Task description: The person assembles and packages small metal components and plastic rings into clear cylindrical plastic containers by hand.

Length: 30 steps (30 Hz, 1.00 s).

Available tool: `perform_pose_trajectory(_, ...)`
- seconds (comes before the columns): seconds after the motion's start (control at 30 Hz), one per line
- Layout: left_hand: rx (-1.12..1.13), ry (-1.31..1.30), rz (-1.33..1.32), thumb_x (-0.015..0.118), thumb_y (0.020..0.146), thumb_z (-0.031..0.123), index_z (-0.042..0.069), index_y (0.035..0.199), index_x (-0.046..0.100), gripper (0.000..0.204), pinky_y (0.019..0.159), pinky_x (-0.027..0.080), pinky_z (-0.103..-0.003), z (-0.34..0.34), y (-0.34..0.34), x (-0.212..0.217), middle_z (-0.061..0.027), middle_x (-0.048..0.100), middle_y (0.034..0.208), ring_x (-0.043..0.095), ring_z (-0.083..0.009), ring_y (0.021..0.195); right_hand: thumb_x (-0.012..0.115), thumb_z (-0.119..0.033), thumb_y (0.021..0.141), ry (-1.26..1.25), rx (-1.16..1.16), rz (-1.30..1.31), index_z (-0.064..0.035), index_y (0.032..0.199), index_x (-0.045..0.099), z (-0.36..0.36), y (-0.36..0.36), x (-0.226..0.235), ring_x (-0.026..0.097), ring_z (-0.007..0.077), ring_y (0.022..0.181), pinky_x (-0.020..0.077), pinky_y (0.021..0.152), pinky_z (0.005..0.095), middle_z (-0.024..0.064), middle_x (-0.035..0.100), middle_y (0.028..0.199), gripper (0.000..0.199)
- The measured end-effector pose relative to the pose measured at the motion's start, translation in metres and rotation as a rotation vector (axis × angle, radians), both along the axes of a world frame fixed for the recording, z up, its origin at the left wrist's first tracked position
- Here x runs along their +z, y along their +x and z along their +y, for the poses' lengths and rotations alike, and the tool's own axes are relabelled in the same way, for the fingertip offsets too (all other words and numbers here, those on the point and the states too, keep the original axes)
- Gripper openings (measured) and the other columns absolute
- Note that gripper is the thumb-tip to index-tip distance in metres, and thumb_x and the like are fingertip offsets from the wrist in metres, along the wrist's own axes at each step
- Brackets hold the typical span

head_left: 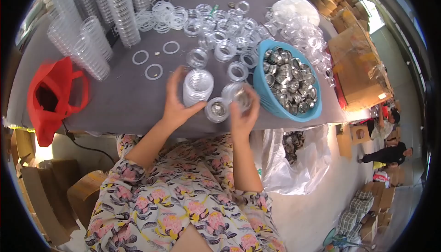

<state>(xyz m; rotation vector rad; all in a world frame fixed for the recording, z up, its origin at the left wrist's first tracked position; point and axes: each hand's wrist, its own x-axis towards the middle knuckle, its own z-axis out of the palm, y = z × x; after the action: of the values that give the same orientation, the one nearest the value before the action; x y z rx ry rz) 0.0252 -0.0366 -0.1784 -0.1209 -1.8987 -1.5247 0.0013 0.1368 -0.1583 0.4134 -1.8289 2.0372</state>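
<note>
My left hand point(177, 109) is beside a short stack of clear plastic rings point(198, 86), thumb and fingers spread apart along its left and near sides. Between my hands, close to the table's front, sits a round clear plastic container point(217, 109) with a silvery metal piece in its middle. My right hand point(244, 114) pinches another round clear container point(233, 92), blurred, with something silvery showing in or behind it. Just right of that hand stands a blue basket point(260, 82) heaped with small round metal tins or caps point(289, 79).
Loose clear rings point(225, 50) cover the table's far middle. Tall clear stacks point(123, 15) stand at the far left, near a red fabric bag point(57, 98). Flat white rings point(154, 71) lie left of centre. A cardboard box point(358, 63) is at right, and a white sack point(317, 160) hangs below.
</note>
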Motion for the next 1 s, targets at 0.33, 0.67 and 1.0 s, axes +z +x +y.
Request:
perform_pose_trajectory(0.33,-0.461,-0.766,0.252,0.066,0.073,0.018,0.005,0.102,0.059,0.033,0.096,0.036,-0.043,0.083,-0.066,0.100,-0.0075,0.057,0.108,0.050,-0.0287,0.111,0.075,-0.014,0.064,0.686,0.067,0.253,-0.0031,0.118,0.049,0.008,0.002,-0.034,0.047,0.0371,0.110,0.0371,0.092,0.0445,0.0187,0.051,0.118,0.061)
perform_pose_trajectory(0.67,-0.413,-1.415,-0.359,0.063,0.071,0.011,0.009,0.094,0.062,0.023,0.086,0.042,-0.039,0.159,-0.156,0.100,-0.0074,0.061,0.098,0.057,-0.0254,0.099,0.076,-0.019,0.065,0.518,0.081,0.154,-0.0065,0.125,0.044,0.006,0.007,-0.044,0.046,0.0395,0.111,0.0387,0.094,0.0451,0.0191,0.046,0.124,0.069)
perform_pose_trajectory(1.0,-0.202,-0.954,0.164,0.064,0.074,0.010,0.007,0.088,0.063,0.014,0.071,0.045,-0.033,0.112,-0.151,0.111,-0.0063,0.060,0.085,0.059,-0.0223,0.083,0.079,-0.020,0.062,0.466,0.040,0.145,-0.0055,0.117,0.046,-0.001,0.007,-0.053,0.049,0.0407,0.108,0.0420,0.090,0.0446,0.0227,0.049,0.121,0.066)
